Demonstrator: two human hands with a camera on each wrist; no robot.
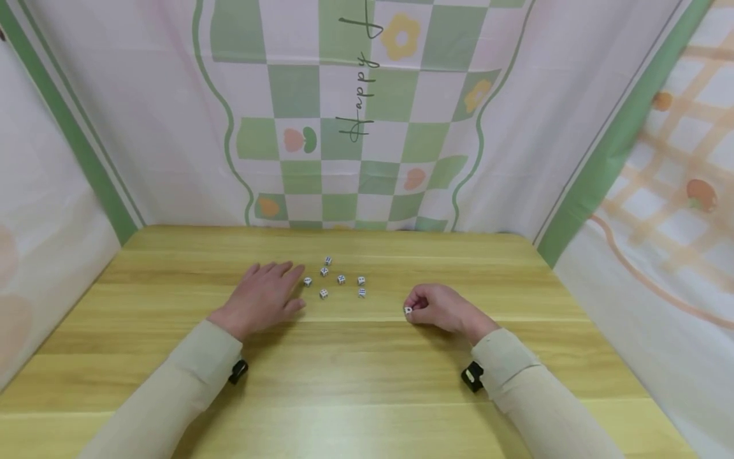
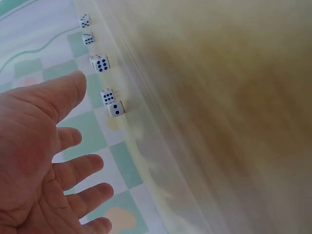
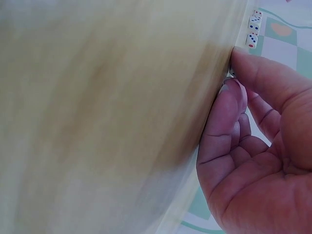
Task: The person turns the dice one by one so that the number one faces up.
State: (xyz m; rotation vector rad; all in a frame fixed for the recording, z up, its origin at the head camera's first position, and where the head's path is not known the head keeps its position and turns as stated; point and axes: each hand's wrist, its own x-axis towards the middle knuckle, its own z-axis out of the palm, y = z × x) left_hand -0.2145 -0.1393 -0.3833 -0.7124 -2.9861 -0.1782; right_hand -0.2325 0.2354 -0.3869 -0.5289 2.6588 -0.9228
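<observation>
Beige cloth sleeves (image 1: 166, 389) come in from the bottom edge, a small black wrist unit (image 1: 473, 377) at each cuff. Left hand (image 1: 260, 301): fingers extended and spread, palm down over the yellow-brown wood-grain counter (image 1: 355, 382); cannot tell if it touches. Its fingers and thumb are just beside the left end of a loose group of seven small white cube dice with blue and red pips (image 1: 341, 279), all on the counter, left of centre. Two of them sit one behind the other at the group's right end. Right hand (image 1: 443, 310): thumb and index pinch a single white cube die (image 1: 408, 310) low at the counter, right of the group, with a gap between. Behind: white fabric curtain with green checks and "Happy" lettering (image 1: 344, 178).
</observation>
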